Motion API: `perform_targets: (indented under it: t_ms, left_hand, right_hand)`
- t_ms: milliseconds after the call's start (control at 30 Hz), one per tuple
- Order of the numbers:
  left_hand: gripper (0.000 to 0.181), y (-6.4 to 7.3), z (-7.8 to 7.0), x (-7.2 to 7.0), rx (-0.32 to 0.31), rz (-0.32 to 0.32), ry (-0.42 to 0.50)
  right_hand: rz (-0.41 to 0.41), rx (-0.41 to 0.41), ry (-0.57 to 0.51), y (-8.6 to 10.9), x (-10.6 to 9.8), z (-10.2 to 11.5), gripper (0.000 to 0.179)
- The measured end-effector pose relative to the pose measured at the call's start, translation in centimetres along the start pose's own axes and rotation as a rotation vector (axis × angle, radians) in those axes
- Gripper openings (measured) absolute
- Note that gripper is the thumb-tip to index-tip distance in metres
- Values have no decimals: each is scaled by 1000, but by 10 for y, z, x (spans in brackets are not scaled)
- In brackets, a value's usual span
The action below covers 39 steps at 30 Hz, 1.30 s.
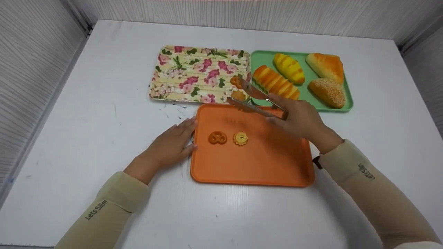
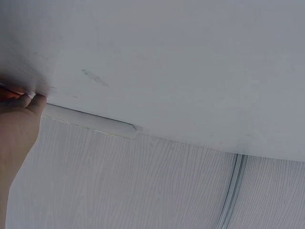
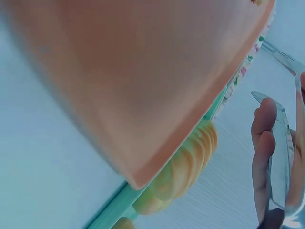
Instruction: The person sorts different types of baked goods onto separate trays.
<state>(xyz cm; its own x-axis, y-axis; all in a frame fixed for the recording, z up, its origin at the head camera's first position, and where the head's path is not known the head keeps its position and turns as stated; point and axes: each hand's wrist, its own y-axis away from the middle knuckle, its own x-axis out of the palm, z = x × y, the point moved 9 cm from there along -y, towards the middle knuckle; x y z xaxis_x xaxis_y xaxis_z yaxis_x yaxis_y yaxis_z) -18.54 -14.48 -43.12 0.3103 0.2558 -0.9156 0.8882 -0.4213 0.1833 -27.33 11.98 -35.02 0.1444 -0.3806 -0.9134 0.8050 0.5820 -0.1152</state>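
Observation:
My right hand (image 1: 299, 116) grips a pair of metal tongs (image 1: 258, 94), also seen in the right wrist view with fingers (image 3: 263, 143) along one arm. The tongs' tips stand apart over the right end of a floral tray (image 1: 183, 74). A small pretzel (image 1: 236, 82) lies by the upper tip, and a small golden-brown piece (image 1: 238, 95) shows between the tips, partly hidden. My left hand (image 1: 171, 145) rests against the left edge of an orange tray (image 1: 252, 173), fingers fairly straight. On that tray lie a brown pretzel (image 1: 217, 137) and a round scalloped cookie (image 1: 240, 138).
A green tray (image 1: 304, 57) adjoins the floral tray. It carries a sliced-looking loaf (image 1: 275, 81), a yellow striped bun (image 1: 289, 68), a golden pastry (image 1: 325, 65) and a seeded bun (image 1: 328, 92). Pale wood-grain panels (image 1: 242, 15) border the white table (image 1: 121, 76).

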Motion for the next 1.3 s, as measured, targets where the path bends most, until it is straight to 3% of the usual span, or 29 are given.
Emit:
perform_targets:
  t_ms: [333,667,1300]
  left_hand:
    - [71,2,0,0,0,-7,12]
    - [71,-1,1,2,9,-9,-18]
    - [71,-1,0,1,-2,12,-10]
  right_hand:
    - [46,-70,-13,27,6,8,64]
    - [104,-114,-110,47,12,20,60]
    - [171,-133,-3,56,23,23,57]
